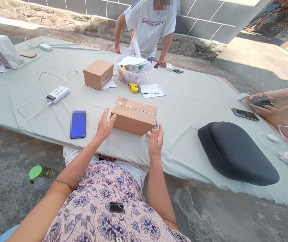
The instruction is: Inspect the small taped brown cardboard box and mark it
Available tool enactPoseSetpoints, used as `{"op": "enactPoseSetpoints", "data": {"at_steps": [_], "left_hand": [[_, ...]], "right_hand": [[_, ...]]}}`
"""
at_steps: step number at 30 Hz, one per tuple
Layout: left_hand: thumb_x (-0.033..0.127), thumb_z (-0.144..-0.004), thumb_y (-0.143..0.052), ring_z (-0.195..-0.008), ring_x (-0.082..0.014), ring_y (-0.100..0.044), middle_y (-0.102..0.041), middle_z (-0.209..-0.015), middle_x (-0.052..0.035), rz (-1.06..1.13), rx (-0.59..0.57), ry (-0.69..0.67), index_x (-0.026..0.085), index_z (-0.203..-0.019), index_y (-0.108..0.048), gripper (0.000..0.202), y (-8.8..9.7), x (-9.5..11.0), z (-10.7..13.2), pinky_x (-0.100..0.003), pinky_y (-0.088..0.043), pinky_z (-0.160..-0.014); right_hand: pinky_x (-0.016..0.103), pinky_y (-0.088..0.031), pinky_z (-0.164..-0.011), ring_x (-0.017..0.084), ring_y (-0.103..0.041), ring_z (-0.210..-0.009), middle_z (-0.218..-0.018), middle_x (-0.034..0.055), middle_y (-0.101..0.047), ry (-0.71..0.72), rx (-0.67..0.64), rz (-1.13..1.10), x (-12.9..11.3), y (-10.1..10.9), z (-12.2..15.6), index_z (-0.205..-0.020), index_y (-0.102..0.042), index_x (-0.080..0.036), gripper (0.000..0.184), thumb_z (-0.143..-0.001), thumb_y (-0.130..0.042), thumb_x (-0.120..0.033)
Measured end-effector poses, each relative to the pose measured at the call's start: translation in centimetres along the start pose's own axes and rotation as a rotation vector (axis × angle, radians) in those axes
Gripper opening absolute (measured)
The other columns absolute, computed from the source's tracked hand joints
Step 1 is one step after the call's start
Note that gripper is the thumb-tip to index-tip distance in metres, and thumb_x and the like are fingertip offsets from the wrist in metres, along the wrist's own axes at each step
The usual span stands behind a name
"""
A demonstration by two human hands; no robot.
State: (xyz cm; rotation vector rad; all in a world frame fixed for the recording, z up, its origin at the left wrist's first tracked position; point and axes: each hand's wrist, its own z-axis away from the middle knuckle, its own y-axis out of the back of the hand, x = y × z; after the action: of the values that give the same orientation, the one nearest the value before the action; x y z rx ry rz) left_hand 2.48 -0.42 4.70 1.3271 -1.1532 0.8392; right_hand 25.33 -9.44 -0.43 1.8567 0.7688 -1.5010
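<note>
A taped brown cardboard box (133, 116) is on the cloth-covered table in front of me, between my two hands. My left hand (105, 126) is at its left end, fingers stretched and thumb at the box's edge. At the right front corner is my right hand (156, 141), its fingers spread and partly curled, fingertips close to the cardboard; whether they touch it I cannot tell. Something small and bluish shows behind those fingertips, too hidden to name. Left of my left hand lies a phone (78, 124) with a blurred blue screen.
Beyond the box are a second carton (98, 74), a yellow tape measure (134, 88), written paper (154, 90) and a filled plastic basket (133, 75). A white power strip (58, 94) lies left, a black padded seat (237, 153) right. Other people are around the table.
</note>
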Motion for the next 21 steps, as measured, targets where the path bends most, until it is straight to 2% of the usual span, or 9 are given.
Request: {"op": "enactPoseSetpoints", "data": {"at_steps": [3, 7, 9, 12, 16, 18, 21], "left_hand": [[0.055, -0.099, -0.042, -0.151, -0.0298, -0.037, -0.039, -0.163, -0.0135, -0.033, -0.043, 0.048, 0.017, -0.156, -0.034, 0.069, -0.4, 1.5, -1.0, -0.045, -0.029, -0.124], [0.044, -0.098, -0.045, -0.144, -0.0298, -0.047, -0.053, -0.153, -0.0104, -0.021, -0.06, 0.054, 0.021, -0.152, -0.04, 0.059, -0.6, 1.6, -0.7, -0.045, -0.038, -0.118], [0.038, -0.094, -0.049, -0.139, -0.029, -0.051, -0.056, -0.149, -0.0099, 0.025, -0.044, 0.017, 0.022, -0.148, -0.044, 0.056, -0.4, 1.1, 0.0, -0.043, -0.042, -0.115], [0.028, -0.087, -0.05, -0.129, -0.0263, -0.058, -0.06, -0.142, -0.0115, 0.122, -0.046, -0.036, 0.02, -0.14, -0.045, 0.054, -0.1, 0.5, 1.5, -0.039, -0.049, -0.105], [0.021, -0.079, -0.051, -0.127, -0.0253, -0.057, -0.059, -0.139, -0.0125, 0.131, -0.061, -0.074, 0.02, -0.141, -0.041, 0.063, 0.4, 0.1, 3.2, -0.036, -0.051, -0.096], [0.02, -0.078, -0.053, -0.125, -0.0252, -0.057, -0.058, -0.14, -0.013, 0.104, -0.065, -0.077, 0.021, -0.148, -0.036, 0.072, 0.6, -0.1, 3.6, -0.038, -0.049, -0.098], [0.025, -0.083, -0.058, -0.117, -0.024, -0.059, -0.06, -0.134, -0.0125, 0.071, -0.034, -0.074, 0.025, -0.155, -0.031, 0.077, 0.7, -0.2, 3.6, -0.041, -0.048, -0.1]], "right_hand": [[0.046, -0.046, -0.112, 0.027, -0.047, -0.144, -0.155, 0.0144, -0.048, -0.005, 0.015, -0.02, -2.1, -0.6, -1.1, -0.154, -0.038, -0.024, 0.077, -0.091, -0.047, -0.068], [0.046, -0.046, -0.111, 0.028, -0.057, -0.132, -0.145, 0.0146, -0.058, 0.021, -0.006, 0.004, -3.3, -1.0, -1.2, -0.141, -0.053, -0.019, 0.067, -0.089, -0.051, -0.061], [0.045, -0.048, -0.109, 0.027, -0.059, -0.128, -0.142, 0.014, -0.06, 0.028, -0.013, -0.01, -3.5, -0.6, -0.6, -0.141, -0.051, -0.02, 0.065, -0.087, -0.055, -0.055], [0.041, -0.052, -0.1, 0.025, -0.062, -0.12, -0.136, 0.0139, -0.061, 0.007, -0.02, 0.009, -4.0, 0.5, 0.6, -0.15, -0.041, -0.021, 0.079, -0.08, -0.062, -0.051], [0.038, -0.052, -0.088, 0.023, -0.063, -0.1, -0.111, 0.0109, -0.069, 0.027, 0.004, 0.192, -5.4, 1.6, 1.7, -0.156, -0.032, -0.02, 0.087, -0.083, -0.058, -0.06], [0.037, -0.051, -0.084, 0.022, -0.062, -0.091, -0.101, 0.0085, -0.07, 0.046, 0.033, 0.304, -6.1, 1.7, 1.9, -0.156, -0.035, -0.022, 0.083, -0.087, -0.051, -0.063], [0.035, -0.049, -0.079, 0.02, -0.062, -0.081, -0.099, 0.0069, -0.069, 0.065, 0.07, 0.416, -6.8, 1.4, 2.3, -0.151, -0.044, -0.026, 0.073, -0.089, -0.047, -0.063]]}}
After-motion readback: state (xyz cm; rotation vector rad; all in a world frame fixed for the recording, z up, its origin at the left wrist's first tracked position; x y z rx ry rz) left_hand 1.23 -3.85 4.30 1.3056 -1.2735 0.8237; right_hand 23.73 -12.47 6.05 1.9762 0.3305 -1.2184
